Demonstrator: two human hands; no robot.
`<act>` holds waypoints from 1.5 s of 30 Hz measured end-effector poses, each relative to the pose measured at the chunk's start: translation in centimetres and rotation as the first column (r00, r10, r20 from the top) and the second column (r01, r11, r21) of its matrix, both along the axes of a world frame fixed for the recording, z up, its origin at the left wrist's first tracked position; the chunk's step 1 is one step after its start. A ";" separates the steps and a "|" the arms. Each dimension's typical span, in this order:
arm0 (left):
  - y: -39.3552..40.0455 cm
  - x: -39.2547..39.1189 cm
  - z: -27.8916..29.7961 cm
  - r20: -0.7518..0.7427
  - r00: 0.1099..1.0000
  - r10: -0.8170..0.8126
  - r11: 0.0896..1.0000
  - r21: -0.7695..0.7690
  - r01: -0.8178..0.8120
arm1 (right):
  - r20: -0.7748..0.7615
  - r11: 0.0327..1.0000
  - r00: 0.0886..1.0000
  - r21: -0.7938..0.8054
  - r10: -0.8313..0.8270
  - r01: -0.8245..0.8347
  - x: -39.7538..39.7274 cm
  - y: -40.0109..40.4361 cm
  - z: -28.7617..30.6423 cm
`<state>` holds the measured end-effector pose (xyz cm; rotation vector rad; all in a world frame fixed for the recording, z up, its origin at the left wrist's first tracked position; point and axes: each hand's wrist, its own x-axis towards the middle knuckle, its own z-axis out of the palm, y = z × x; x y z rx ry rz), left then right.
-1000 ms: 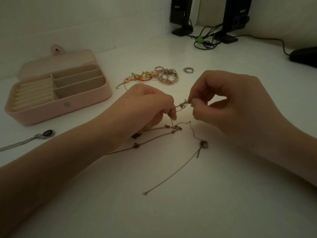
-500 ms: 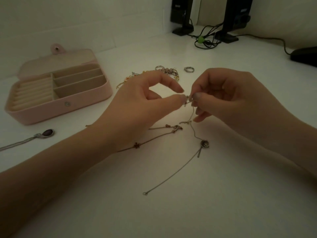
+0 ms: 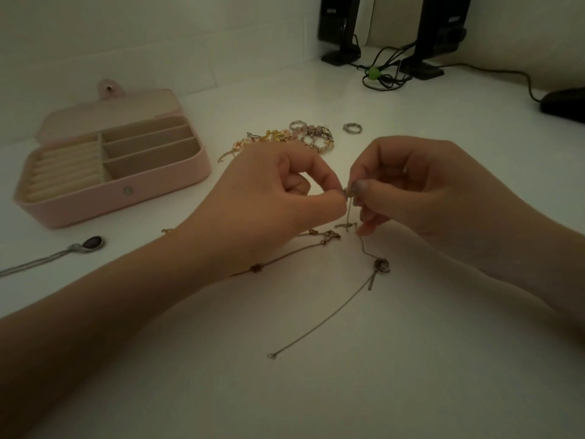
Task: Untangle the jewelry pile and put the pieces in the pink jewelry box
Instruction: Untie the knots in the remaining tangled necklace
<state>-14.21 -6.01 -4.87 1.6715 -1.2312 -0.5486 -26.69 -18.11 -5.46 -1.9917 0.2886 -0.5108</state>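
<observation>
Both hands pinch one thin chain (image 3: 348, 213): left hand (image 3: 269, 198), right hand (image 3: 421, 188). Pink jewelry box (image 3: 126, 198) open, compartments hold no pieces. Jewelry pile (image 3: 304, 137) behind.

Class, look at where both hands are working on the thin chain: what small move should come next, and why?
Probably ease the pinched bit apart gently. The left hand and right hand both pinch the thin chain at one spot, while its lower length crosses another chain on the table, and the pink jewelry box sits open.

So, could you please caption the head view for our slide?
Both hands pinch a thin chain beside the open pink jewelry box.
</observation>
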 end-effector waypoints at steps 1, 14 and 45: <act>0.0 0.1 0.0 -0.026 1.000 -0.004 1.000 0.014 0.004 | 0.002 0.994 1.000 -0.105 -0.019 0.019 0.0 0.1 0.0; 0.0 0.7 0.4 -0.398 0.906 -0.147 0.978 0.077 0.192 | 0.164 0.759 0.985 -0.636 -0.047 0.142 -0.6 -0.1 0.1; -0.1 1.0 -0.6 -0.188 0.976 -0.112 0.989 -0.114 0.091 | 0.194 0.780 0.981 -0.612 -0.013 0.131 -1.2 -0.2 0.1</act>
